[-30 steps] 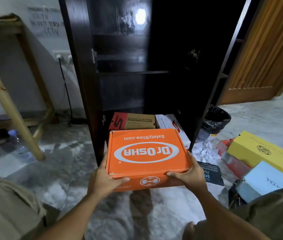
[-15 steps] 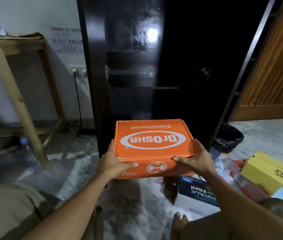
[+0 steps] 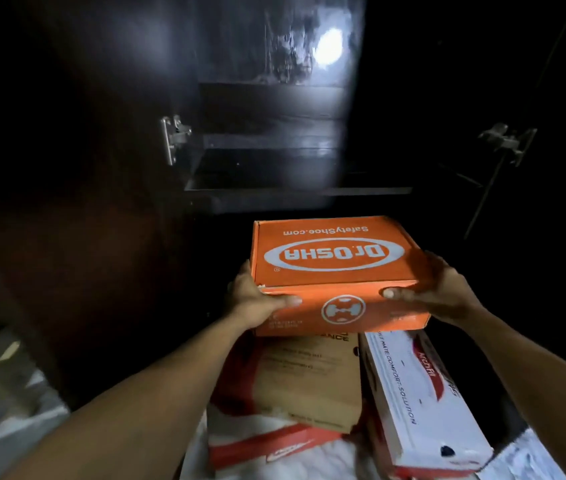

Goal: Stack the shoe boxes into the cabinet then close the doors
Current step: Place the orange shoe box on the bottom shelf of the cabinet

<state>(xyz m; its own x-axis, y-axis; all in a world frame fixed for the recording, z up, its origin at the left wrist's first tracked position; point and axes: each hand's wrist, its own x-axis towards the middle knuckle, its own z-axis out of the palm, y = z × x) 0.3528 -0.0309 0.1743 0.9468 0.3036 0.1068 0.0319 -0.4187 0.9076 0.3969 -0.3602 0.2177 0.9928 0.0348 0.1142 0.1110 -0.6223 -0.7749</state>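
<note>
Orange box (image 3: 333, 268), clamped between my hands, has moved into the cabinet (image 3: 101, 168), above the brown box (image 3: 309, 382); lower it next.

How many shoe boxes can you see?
3. The orange box is held by the left hand and right hand. Below it sit a brown box and, to its right, a white box. More may be hidden.

Head camera close, facing down into open cabinet (image 3: 274, 168).
</note>
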